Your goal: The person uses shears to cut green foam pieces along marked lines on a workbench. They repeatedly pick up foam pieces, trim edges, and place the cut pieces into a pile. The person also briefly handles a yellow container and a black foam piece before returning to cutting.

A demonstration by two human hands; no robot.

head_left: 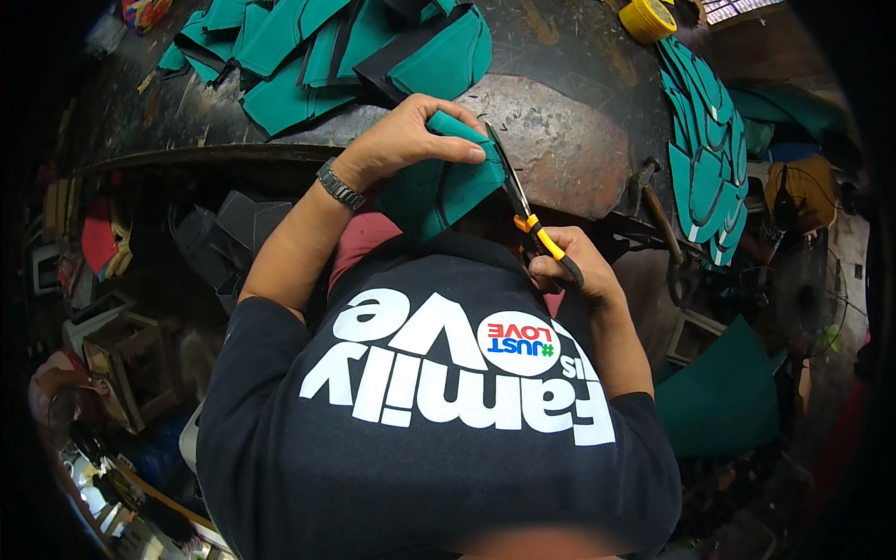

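Note:
Pinched between the thumb and fingers of my left hand is a green fabric piece with a dark seam line, hanging at the table's near edge. A watch is on that wrist. My right hand grips a pair of scissors with yellow and black handles. Its blades point up and away from me, their tips at the right edge of the green piece, near my left fingertips. Whether the blades are parted I cannot tell.
On the dark worn table lies a heap of green and black fabric pieces. Overlapping green pieces hang at the right edge, near a yellow tub and a hammer. A fan and a wooden stool stand around.

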